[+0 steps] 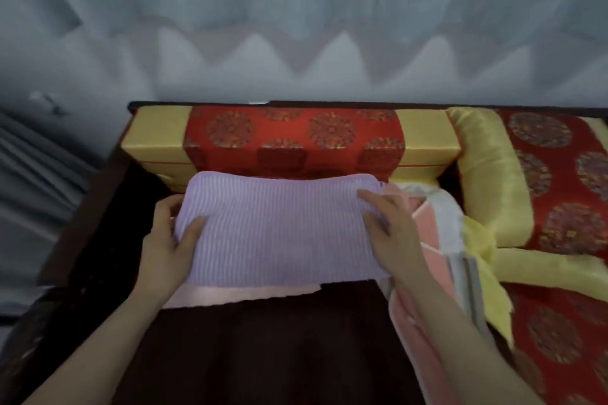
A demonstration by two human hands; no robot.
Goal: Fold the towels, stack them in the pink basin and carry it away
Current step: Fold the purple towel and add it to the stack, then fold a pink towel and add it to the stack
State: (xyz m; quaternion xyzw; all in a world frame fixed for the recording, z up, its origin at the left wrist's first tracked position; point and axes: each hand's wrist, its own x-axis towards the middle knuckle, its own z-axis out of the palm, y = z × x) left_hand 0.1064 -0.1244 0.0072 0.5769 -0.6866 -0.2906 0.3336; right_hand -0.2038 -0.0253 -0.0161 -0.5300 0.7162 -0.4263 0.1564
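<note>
A folded lilac ribbed towel [279,227] lies in front of me on a dark wooden seat, on top of a pale pink towel [243,294] whose edge shows below it. My left hand [167,240] grips the lilac towel's left edge, thumb on top. My right hand [391,233] holds its right edge, fingers spread over the cloth. To the right lies a heap of unfolded towels: salmon pink [424,240], white-grey [450,223] and yellow [483,270]. No pink basin is in view.
A red and gold cushion [289,138] stands behind the towels. A yellow and red cushion [543,181] lies at the right. The dark wooden seat [263,345] stretches toward me, its armrest [92,223] on the left. Grey curtains [296,26] hang behind.
</note>
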